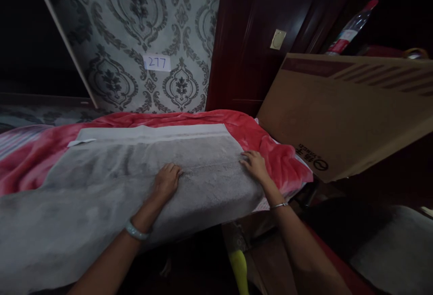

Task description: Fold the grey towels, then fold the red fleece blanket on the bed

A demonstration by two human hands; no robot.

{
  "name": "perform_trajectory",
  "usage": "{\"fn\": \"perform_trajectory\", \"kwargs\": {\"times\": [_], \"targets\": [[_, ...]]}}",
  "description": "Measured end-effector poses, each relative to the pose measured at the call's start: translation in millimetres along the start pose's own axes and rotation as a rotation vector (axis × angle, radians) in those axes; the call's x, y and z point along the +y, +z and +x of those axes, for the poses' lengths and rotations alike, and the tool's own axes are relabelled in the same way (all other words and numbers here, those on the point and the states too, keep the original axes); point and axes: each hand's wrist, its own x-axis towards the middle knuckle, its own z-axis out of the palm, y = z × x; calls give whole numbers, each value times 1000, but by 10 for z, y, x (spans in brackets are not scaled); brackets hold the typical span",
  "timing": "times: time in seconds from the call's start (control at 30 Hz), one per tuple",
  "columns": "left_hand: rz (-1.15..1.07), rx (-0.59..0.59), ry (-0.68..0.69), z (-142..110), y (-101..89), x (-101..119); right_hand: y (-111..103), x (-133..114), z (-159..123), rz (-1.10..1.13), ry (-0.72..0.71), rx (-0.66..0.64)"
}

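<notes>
A large grey plush towel is spread over a red blanket, its near side hanging over the front edge. A pale band runs along its far side, and a white tag sticks out at the far left corner. My left hand has its fingers curled and closed on the towel near the middle. At the right edge, my right hand pinches the cloth between bent fingers. A faint crease runs across the towel between the two hands. Both fingertips are partly hidden in the pile.
A big cardboard box leans at the right, with a plastic bottle behind it. Patterned wallpaper bearing a paper marked 277 rises behind. A dark screen stands at left; a yellow-green object lies below.
</notes>
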Motion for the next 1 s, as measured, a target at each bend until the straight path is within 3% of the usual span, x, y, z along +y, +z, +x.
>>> {"fn": "perform_trajectory", "kwargs": {"times": [0.07,0.13,0.27,0.47,0.6,0.83,1.0], "targets": [[6,-2,2,-4,-8,9,98,-208,-3,-23,-165,-73],[11,-10,2,-3,-16,24,230,-377,-18,-14,-244,-128],[40,-47,-7,0,-40,100,439,-513,-98,22,-192,-124],[116,-194,-9,-130,-226,153,527,-389,-225,114,-167,-55],[152,-231,-46,-413,-590,-143,609,-257,-223,139,-176,-69],[219,-229,-225,-1044,-1415,-938,686,-128,-228,101,-197,-88],[314,-173,-311,-1338,-1809,-1351,746,-46,-224,85,-193,-81]]}}
